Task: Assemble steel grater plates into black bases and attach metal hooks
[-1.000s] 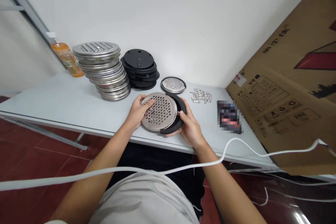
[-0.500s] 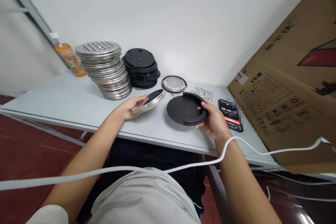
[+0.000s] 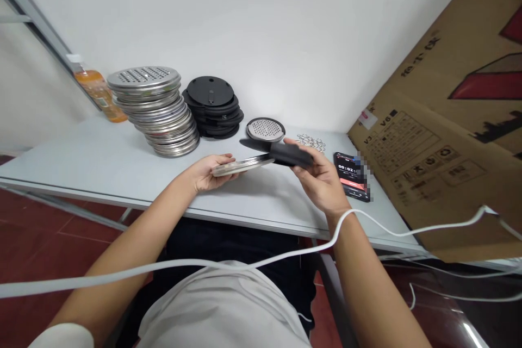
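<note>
My left hand (image 3: 211,173) is closed on the edge of a round metal disc (image 3: 241,165), seen nearly edge-on above the table. My right hand (image 3: 320,175) grips a round black plastic holder (image 3: 290,154) with a raised rim, tilted and blurred by motion. The disc's right edge meets the holder's rim side; whether it sits inside cannot be made out. Behind them lies a perforated metal disc in a black holder (image 3: 266,129). To its right is a heap of small metal clips or hooks (image 3: 310,143).
A tall stack of metal discs (image 3: 147,103) leans at the left, beside a stack of black holders (image 3: 212,109). A bottle of orange drink (image 3: 98,92) stands far left. On the right are a phone (image 3: 351,176) and a large cardboard box (image 3: 444,136). A white cable (image 3: 285,257) crosses in front.
My right hand has tipped the black holder from face-up to nearly edge-on and brought it left to the metal disc. My left hand has turned the disc flatter, and the two pieces now meet.
</note>
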Motion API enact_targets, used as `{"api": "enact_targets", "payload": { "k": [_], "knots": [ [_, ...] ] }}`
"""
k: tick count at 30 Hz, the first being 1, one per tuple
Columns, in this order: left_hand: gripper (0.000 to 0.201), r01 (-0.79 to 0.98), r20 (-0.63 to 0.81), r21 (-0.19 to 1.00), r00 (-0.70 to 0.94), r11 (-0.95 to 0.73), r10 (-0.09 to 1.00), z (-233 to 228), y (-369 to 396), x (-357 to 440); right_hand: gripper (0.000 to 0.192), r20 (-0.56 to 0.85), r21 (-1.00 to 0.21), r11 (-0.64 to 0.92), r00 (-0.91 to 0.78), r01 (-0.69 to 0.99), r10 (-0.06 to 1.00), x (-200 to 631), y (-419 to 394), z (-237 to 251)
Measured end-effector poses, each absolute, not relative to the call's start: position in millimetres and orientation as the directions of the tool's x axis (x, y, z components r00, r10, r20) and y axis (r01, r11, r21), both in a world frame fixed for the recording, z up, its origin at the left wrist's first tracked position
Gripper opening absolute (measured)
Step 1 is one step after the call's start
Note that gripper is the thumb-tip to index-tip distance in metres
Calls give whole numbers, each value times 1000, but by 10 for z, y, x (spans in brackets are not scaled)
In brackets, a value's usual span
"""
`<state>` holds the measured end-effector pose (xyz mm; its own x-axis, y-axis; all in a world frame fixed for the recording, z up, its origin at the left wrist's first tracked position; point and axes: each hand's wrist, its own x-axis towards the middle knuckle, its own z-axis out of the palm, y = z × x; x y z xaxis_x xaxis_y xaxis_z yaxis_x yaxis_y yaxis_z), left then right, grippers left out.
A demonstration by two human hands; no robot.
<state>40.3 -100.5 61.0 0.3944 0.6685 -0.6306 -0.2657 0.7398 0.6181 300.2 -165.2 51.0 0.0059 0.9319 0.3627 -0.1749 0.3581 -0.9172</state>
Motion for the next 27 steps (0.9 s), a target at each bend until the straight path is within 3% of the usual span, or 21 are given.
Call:
{"api": "enact_targets", "payload": {
  "k": [4, 8, 13, 18, 22, 27],
  "knots": [
    [42, -317, -568, 689, 322, 652, 757, 502, -1028, 488, 16, 373, -925, 359, -119, -128, 920, 3006, -1689, 551],
    [33, -367, -501, 713, 329, 597, 801, 396, -1064, 576, 19, 319, -948, 309, -204, -80, 925, 3025, -1679, 479],
    [18, -422, -458, 722, 303, 548, 836, 352, -1113, 679, 19, 313, -930, 265, -167, -255, 935, 2981, -1636, 334],
    [32, -428, -412, 762, 256, 485, 874, 368, -1192, 697, 24, 339, -902, 278, -143, -329, 930, 2892, -1621, 276],
    [42, -369, -254, 873, 211, 318, 944, 373, -1254, 697, 17, 287, -914, 273, -3, -300, 958, 2806, -1606, 222],
    [54, -333, -124, 927, 165, 173, 979, 433, -1323, 728, 43, 179, -924, 171, 10, -341, 984, 2745, -1615, 184]
  ]
}}
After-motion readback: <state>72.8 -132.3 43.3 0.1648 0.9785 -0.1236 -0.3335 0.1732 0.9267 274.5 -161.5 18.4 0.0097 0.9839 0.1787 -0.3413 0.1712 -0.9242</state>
